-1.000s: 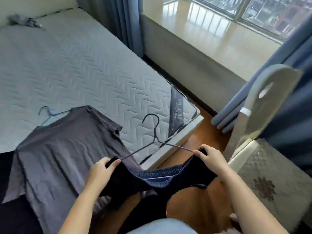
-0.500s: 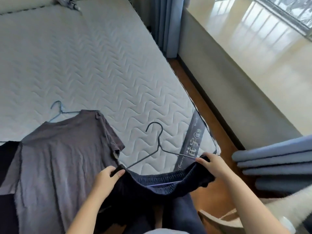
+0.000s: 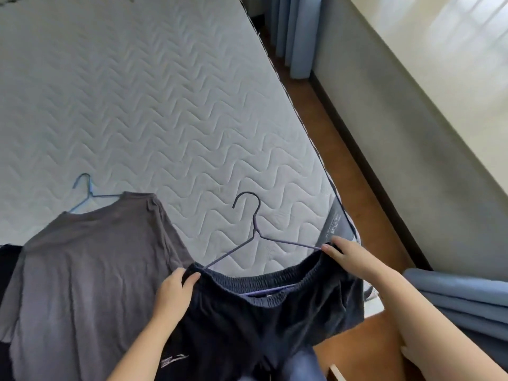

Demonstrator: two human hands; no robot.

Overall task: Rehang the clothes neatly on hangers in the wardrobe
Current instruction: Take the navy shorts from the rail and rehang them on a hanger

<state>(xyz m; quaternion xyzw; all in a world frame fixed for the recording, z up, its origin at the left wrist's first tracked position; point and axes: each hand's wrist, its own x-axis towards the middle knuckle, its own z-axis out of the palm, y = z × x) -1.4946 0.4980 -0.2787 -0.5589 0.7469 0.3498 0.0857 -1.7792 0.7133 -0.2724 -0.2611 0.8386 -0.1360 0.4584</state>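
1. Hands. I count two hands in the head view. The left hand (image 3: 176,291) pinches the left end of the waistband of the dark shorts (image 3: 275,312) between thumb and fingers. The right hand (image 3: 354,259) grips the right end of the same waistband, fingers curled over the edge. The band is stretched between them.

2. Task item. The shorts hang between the hands and drop toward 6 o'clock. The fabric is dark navy and soft, with a gathered elastic waistband. Both sloped arms of the dark hanger (image 3: 255,228) run into the waistband beside each hand. Its lower bar shows inside the open waist. Its hook stands at 12 o'clock from the midpoint between the hands, over the mattress (image 3: 165,105).

3. Hangers. I count two, both thin wire. The second, the light blue hanger (image 3: 90,191), lies at 10 o'clock from the left hand, its hook on the mattress and its arms under the collar of the grey T-shirt (image 3: 90,270).

4. Garments. I count three: the shorts, the T-shirt spread flat at 9 o'clock from the left hand, and a black garment (image 3: 7,259) at the left frame edge, mostly out of view.

5. Surroundings. The mattress is white and quilted in a wavy pattern. A wooden floor (image 3: 343,174) strip runs at 1 o'clock. Blue curtains (image 3: 453,298) lie bunched at 3 o'clock from the right hand.
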